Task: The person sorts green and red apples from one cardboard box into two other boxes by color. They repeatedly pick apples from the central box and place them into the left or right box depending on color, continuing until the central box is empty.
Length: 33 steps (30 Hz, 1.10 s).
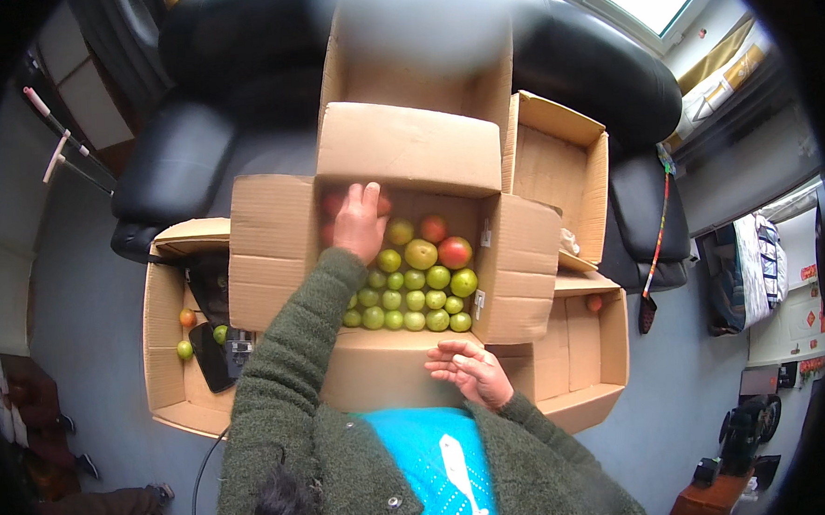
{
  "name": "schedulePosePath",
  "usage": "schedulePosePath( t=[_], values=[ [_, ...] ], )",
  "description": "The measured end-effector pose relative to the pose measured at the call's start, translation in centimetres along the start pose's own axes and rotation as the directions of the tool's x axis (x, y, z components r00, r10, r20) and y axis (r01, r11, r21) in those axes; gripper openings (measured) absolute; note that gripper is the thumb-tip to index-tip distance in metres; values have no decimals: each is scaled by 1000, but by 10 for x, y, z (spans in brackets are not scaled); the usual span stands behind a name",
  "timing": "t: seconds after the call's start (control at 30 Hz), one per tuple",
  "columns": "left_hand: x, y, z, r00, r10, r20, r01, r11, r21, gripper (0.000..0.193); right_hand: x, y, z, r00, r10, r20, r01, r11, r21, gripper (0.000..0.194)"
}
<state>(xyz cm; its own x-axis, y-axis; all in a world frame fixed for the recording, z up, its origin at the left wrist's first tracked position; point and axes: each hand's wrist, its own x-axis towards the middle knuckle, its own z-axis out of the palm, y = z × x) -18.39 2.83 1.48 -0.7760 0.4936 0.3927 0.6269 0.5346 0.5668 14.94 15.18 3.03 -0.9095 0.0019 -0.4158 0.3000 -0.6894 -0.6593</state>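
Note:
An open cardboard box (406, 132) holds rows of green tomatoes (415, 299), with larger ripening ones behind them, such as a red-and-green tomato (455, 252). Over its back left corner, my left hand (360, 222) reaches palm down among red tomatoes (335, 202). Its fingertips hide part of them, so a grip cannot be made out. Above the front flap (390, 370), my right hand (473, 374) is turned partly palm up, fingers loosely bent and apart, with nothing in it.
A left carton (163, 368) contains a smartphone (210, 357), loose tomatoes and a dark device. Two cartons stand at right; the nearer one (581, 402) has a red tomato (595, 302). Behind is a black sofa (189, 143). Another person's legs (111, 514) appear at lower left.

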Motion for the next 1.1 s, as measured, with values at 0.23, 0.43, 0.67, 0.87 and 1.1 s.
schedulePosePath(
  t=[0.23, 0.43, 0.67, 0.87, 1.1],
  values=[
    [-4, -9, 11, 984, 125, -130, -109, 987, 122, 63, 2, 3, -6, 1000, 25, -7, -25, 998, -51, 43],
    [-2, -13, 25, 974, 209, -85, -193, 967, 165, 54, 4, 6, -7, 1000, 21, -8, -22, 998, -55, 41],
    [0, -4, 22, 999, 40, -27, -26, 926, 376, 40, 2, 6, -9, 999, 37, -25, -38, 999, -38, 38],
    [1, 5, 15, 998, 23, -50, -4, 935, 355, 45, 2, 8, -9, 998, 32, -51, -33, 999, -29, 36],
    [4, -6, 28, 1000, -5, 9, 3, 973, 231, 47, -1, 10, -13, 996, 25, -81, -28, 999, -36, 36]
  ],
)
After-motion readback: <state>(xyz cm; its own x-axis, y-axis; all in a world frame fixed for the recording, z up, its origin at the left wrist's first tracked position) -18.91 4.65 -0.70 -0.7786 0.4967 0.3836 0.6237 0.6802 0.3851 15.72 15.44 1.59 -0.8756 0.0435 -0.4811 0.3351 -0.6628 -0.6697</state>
